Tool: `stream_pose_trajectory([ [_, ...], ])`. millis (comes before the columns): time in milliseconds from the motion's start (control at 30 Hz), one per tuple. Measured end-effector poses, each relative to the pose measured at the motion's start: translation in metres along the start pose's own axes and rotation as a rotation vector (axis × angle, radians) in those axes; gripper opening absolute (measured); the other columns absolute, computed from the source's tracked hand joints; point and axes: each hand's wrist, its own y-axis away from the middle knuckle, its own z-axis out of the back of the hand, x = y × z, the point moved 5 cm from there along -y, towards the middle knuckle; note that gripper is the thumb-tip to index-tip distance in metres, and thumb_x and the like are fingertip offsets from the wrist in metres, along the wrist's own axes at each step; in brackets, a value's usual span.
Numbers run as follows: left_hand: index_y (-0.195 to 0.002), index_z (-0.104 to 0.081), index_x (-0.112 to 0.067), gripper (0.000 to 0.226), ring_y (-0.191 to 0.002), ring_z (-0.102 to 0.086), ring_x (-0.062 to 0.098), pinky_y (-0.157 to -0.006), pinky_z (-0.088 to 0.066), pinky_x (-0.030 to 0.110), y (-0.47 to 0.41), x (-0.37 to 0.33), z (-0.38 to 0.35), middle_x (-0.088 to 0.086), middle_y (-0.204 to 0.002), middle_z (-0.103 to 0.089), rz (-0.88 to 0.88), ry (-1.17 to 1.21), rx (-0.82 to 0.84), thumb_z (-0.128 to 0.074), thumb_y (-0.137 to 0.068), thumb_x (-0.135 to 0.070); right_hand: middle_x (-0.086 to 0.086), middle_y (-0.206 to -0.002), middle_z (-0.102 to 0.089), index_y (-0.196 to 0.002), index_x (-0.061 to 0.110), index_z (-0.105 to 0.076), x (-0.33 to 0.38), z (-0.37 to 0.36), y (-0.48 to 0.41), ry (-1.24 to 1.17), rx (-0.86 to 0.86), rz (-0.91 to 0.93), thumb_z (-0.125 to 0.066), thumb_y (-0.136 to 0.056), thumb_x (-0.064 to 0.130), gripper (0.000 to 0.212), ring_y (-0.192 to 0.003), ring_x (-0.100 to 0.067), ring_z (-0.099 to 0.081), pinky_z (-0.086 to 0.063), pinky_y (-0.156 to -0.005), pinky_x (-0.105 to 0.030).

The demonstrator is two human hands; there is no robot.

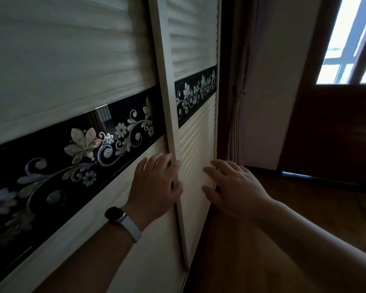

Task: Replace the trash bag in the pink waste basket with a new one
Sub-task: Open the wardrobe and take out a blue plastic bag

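The left hand [156, 182] grips the door frame [167, 102]. Just right of this grip, the right hand [232, 187] presses flat, fingers straight, on the slats. The pink waste basket is not in view, so the task seems hardly begun.

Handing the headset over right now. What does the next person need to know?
Left hand: grips the vertical stile of a white sliding door.
Right hand: open, fingers spread flat on the louvred panel just right of that stile.
Job's things: the pink waste basket, the old bag and the new bag are all out of view.
Done: nothing of the bag swap shows.
Left: probably slide this door, perhaps to fetch a bag, then pull the old bag and fit the new one.
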Motion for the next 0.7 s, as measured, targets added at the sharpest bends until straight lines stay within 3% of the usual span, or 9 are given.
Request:
stream_pose_trajectory([
  [400, -0.127, -0.059, -0.016, 0.049, -0.127, -0.047, 0.033, -0.103, -0.038, 0.054, -0.102, 0.038, -0.036, 0.012, -0.134, -0.056, 0.163, -0.210, -0.009, -0.048, -0.087, -0.043, 0.000, -0.152, -0.035, -0.143, 0.030, -0.034, -0.070, -0.030, -0.162, -0.058, -0.128, 0.252, -0.033, -0.094, 0.061, 0.058, -0.140, -0.020, -0.032, -0.030, -0.110, -0.040],
  [700, -0.129, -0.058, -0.011, 0.047, -0.128, -0.046, 0.038, -0.100, -0.039, 0.053, -0.181, 0.057, -0.005, 0.017, -0.136, -0.054, 0.249, -0.366, -0.273, -0.057, -0.089, -0.035, -0.006, -0.146, -0.042, -0.138, 0.022, -0.043, -0.085, 0.010, -0.263, -0.148, -0.429, 0.504, -0.048, -0.090, 0.049, 0.055, -0.134, -0.025, -0.038, -0.038, -0.104, -0.043],
])
